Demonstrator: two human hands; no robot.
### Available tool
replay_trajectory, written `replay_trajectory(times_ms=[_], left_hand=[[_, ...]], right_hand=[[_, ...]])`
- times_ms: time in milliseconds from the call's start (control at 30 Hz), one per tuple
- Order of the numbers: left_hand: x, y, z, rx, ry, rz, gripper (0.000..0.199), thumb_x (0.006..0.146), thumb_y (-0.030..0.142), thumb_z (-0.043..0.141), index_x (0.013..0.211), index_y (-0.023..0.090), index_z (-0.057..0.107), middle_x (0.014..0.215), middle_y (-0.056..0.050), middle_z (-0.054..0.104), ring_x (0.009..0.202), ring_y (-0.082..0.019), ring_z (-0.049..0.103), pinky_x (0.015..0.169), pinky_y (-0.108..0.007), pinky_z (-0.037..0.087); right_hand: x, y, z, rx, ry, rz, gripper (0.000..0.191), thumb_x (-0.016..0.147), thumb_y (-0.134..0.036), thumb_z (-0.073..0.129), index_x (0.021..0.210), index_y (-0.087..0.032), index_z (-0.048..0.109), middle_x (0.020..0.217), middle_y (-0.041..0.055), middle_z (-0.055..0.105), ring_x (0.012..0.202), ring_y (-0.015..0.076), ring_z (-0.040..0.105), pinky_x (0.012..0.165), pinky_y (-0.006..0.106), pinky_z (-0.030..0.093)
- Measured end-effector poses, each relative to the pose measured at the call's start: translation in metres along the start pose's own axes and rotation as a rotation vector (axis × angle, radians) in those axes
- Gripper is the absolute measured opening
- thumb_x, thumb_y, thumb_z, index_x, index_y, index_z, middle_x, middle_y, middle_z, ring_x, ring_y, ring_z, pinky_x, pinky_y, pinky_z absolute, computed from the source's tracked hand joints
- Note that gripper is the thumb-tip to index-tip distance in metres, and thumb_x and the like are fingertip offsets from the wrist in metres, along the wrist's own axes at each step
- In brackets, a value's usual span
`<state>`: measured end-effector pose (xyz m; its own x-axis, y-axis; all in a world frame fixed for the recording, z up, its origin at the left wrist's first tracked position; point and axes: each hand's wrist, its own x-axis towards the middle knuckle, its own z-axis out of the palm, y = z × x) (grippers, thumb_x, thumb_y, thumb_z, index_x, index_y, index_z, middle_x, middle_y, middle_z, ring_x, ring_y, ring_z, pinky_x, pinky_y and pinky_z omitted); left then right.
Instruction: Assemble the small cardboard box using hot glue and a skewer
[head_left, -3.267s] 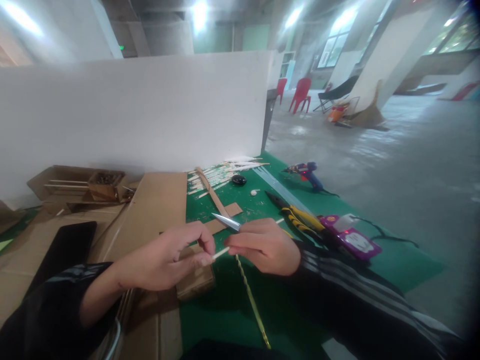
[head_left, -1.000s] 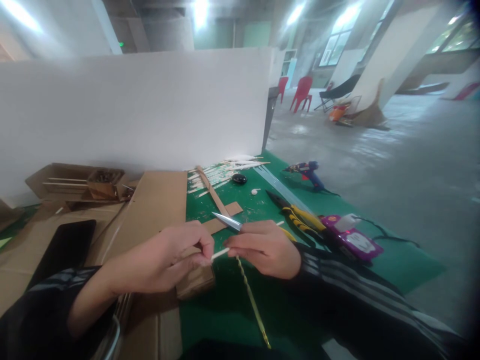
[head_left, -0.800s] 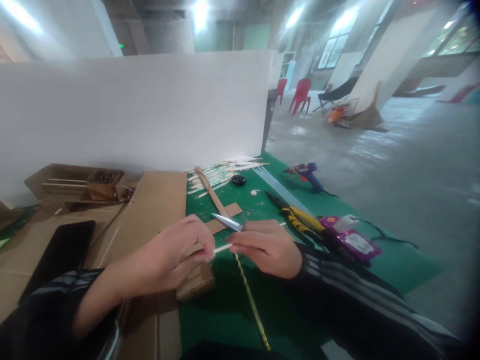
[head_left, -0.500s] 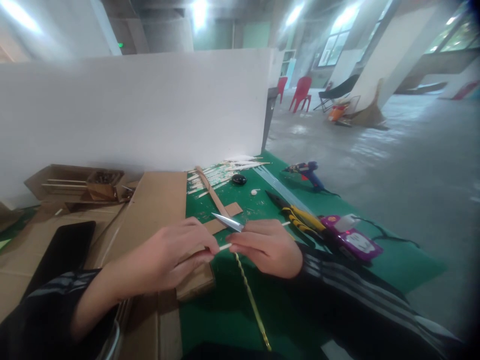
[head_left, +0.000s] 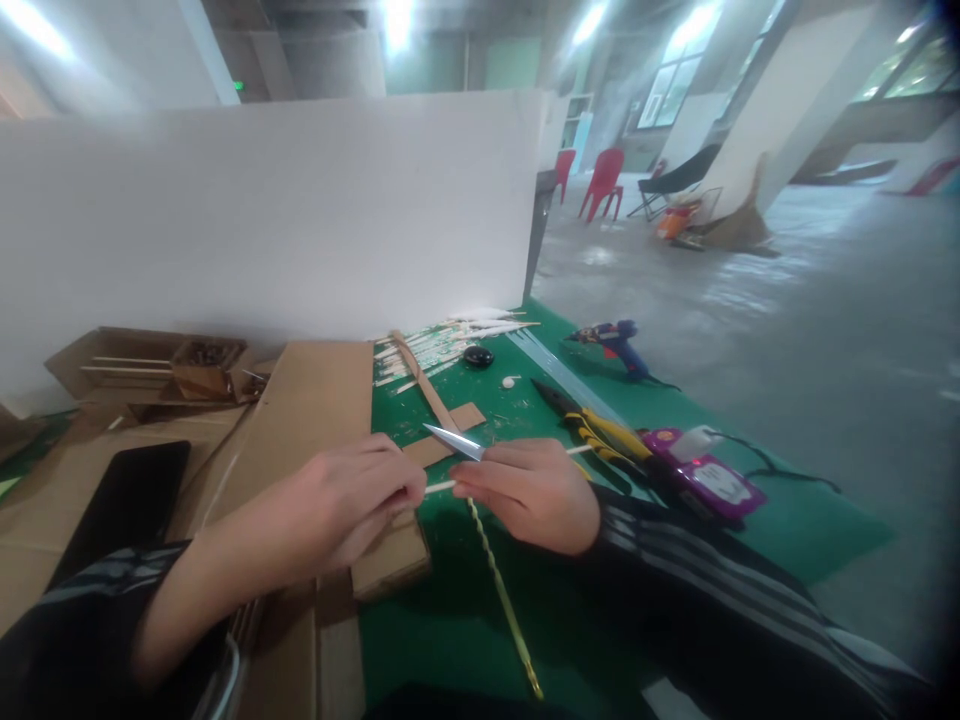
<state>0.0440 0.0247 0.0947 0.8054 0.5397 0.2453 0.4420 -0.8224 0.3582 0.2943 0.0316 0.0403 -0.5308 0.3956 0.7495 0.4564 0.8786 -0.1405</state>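
My left hand (head_left: pixel 352 500) is closed, pinching one end of a thin pale wooden stick (head_left: pixel 440 488). The stick runs on through my right hand (head_left: pixel 532 490), and its other end pokes out past the knuckles. Closed in that same right hand is a pointed steel knife blade (head_left: pixel 454 441), its tip towards the upper left and its handle hidden by the fingers. Below the right hand, a twisted gold-coloured rod (head_left: pixel 499 590) slants down over the green tabletop (head_left: pixel 442 650). A cardboard block (head_left: pixel 390 560) sits under the left hand.
Yellow-black pliers (head_left: pixel 600 430), a purple power strip (head_left: pixel 701 475) and a blue glue gun (head_left: pixel 619 345) are on the right. Sticks (head_left: pixel 427 355), cardboard strips (head_left: pixel 424 385) and a black round object (head_left: pixel 478 356) lie ahead. A phone (head_left: pixel 124 510) and cardboard box (head_left: pixel 112 360) are left.
My left hand has moved slightly left and away from the blade. The stick has shifted left a little between the hands. My right hand has also drifted slightly left, still around blade and stick.
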Motion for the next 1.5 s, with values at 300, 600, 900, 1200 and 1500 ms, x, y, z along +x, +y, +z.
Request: replay_trajectory(times_ms=[300, 600, 900, 1200, 1500], left_hand=[[0.0017, 0.0007, -0.0008, -0.043, 0.065, -0.085, 0.009, 0.098, 0.021, 0.056, 0.106, 0.024, 0.055, 0.098, 0.0, 0.069, 0.085, -0.015, 0.066, 0.075, -0.022, 0.049], [0.0029, 0.0018, -0.0039, -0.026, 0.035, -0.014, 0.011, 0.098, 0.013, 0.05, 0.093, 0.021, 0.056, 0.089, -0.002, 0.068, 0.083, -0.014, 0.063, 0.071, -0.02, 0.046], [0.0006, -0.0013, 0.0014, -0.041, 0.084, 0.005, 0.011, 0.098, 0.013, 0.049, 0.095, 0.021, 0.055, 0.092, -0.001, 0.068, 0.087, -0.014, 0.063, 0.072, -0.019, 0.047], [0.0041, 0.0005, 0.0006, -0.03, 0.107, 0.035, 0.01, 0.098, 0.015, 0.054, 0.105, 0.022, 0.058, 0.096, 0.0, 0.071, 0.09, -0.013, 0.065, 0.079, -0.019, 0.048], [0.0014, -0.0032, 0.001, -0.045, 0.045, 0.024, 0.011, 0.099, 0.013, 0.051, 0.096, 0.02, 0.059, 0.093, -0.001, 0.069, 0.09, -0.013, 0.063, 0.076, -0.018, 0.045]], right_hand=[[-0.0002, 0.0002, -0.0006, 0.071, 0.022, 0.032, 0.013, 0.095, -0.022, 0.062, 0.091, -0.015, 0.071, 0.071, 0.0022, 0.072, 0.06, 0.0112, 0.064, 0.056, 0.023, 0.044], [-0.0014, 0.0014, 0.0012, 0.053, 0.011, 0.032, 0.011, 0.094, -0.022, 0.063, 0.09, -0.016, 0.072, 0.071, 0.0009, 0.072, 0.058, 0.0109, 0.062, 0.054, 0.023, 0.043], [-0.0015, 0.0005, 0.0003, 0.074, -0.009, 0.059, 0.014, 0.095, -0.024, 0.061, 0.09, -0.015, 0.071, 0.069, 0.0013, 0.071, 0.058, 0.0113, 0.064, 0.055, 0.023, 0.043], [-0.0011, 0.0, 0.0002, 0.079, -0.006, 0.065, 0.013, 0.095, -0.023, 0.061, 0.09, -0.016, 0.071, 0.071, 0.0012, 0.072, 0.058, 0.0116, 0.065, 0.055, 0.023, 0.044], [-0.0032, 0.0021, 0.0021, 0.087, -0.042, 0.055, 0.013, 0.095, -0.022, 0.062, 0.092, -0.015, 0.072, 0.073, 0.0006, 0.074, 0.056, 0.011, 0.064, 0.052, 0.024, 0.042]])
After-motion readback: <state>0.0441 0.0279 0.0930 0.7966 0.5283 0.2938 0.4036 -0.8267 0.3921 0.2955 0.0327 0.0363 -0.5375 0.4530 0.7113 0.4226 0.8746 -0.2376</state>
